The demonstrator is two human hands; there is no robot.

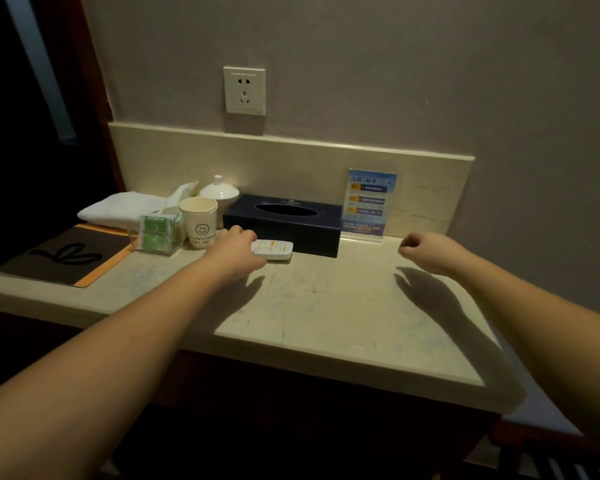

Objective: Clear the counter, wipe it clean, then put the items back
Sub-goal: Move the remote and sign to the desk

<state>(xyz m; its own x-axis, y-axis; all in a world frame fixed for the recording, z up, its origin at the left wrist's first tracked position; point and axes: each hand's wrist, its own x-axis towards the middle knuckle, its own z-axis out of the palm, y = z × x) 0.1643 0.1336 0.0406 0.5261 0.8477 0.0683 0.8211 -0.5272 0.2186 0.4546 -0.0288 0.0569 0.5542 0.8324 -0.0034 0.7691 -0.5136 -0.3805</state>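
A pale stone counter (326, 317) runs below the wall. A white remote (274, 250) lies in front of a dark blue tissue box (284, 225). My left hand (236, 249) reaches over the remote's left end, fingers curled down onto it. My right hand (423, 249) hovers above the counter's right part with fingers curled, holding nothing. Left of the box stand a paper cup with a smiley (199, 221), a clear holder with green packets (158, 232), a white lidded bowl (219, 192) and a folded white towel (118, 207).
A blue printed sign in a clear stand (368, 204) leans by the backsplash at the right. A dark mat with an orange edge (63, 256) covers the counter's left end. A wall socket (244, 90) sits above. The counter's front edge drops into dark space.
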